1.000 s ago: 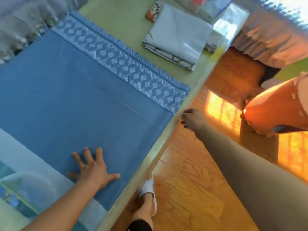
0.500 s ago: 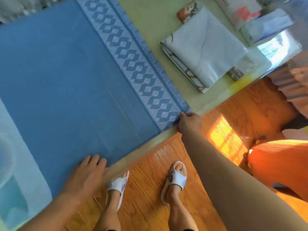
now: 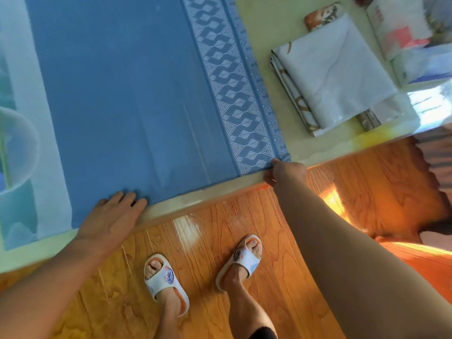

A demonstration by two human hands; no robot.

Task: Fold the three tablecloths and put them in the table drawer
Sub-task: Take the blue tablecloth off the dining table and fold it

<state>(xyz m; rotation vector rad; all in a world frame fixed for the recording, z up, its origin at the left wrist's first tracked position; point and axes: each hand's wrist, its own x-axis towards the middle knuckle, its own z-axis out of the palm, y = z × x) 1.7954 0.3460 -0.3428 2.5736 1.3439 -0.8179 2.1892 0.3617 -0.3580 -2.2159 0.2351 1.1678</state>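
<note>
A pale green counter [image 3: 274, 25] fills the upper part of the view, its near edge running at a slant from lower left to upper right. Below it lies a floor [image 3: 208, 241] of orange-brown wood planks, with a bright patch of sunlight on the right. The person stands close to the counter edge in white slippers [image 3: 166, 280].

A blue cloth [image 3: 122, 94] lies spread flat on the counter, its near edge running along the counter edge. Along its right side runs a patterned border [image 3: 230, 89] of pale diamonds and key shapes. To the left, a lighter blue and white cloth [image 3: 36, 167] shows from under it, reaching to the counter edge as well.

The left hand [image 3: 115, 216] rests palm down on the near edge of the blue cloth, fingers spread flat over the fabric and counter rim, holding nothing. The right hand [image 3: 286, 172] is at the near right corner of the blue cloth, where the patterned border ends; its fingers are curled in and pinch that corner at the counter edge. The two hands are well apart, with the cloth's near edge stretched between them.

Farther right on the counter, apart from the blue cloth, sits a white folded cloth [image 3: 330, 74] with brown markings at its edges, stacked in several layers. Beyond it, near the upper right corner, lie some papers or packets [image 3: 401, 28], too blurred to tell apart.
</note>
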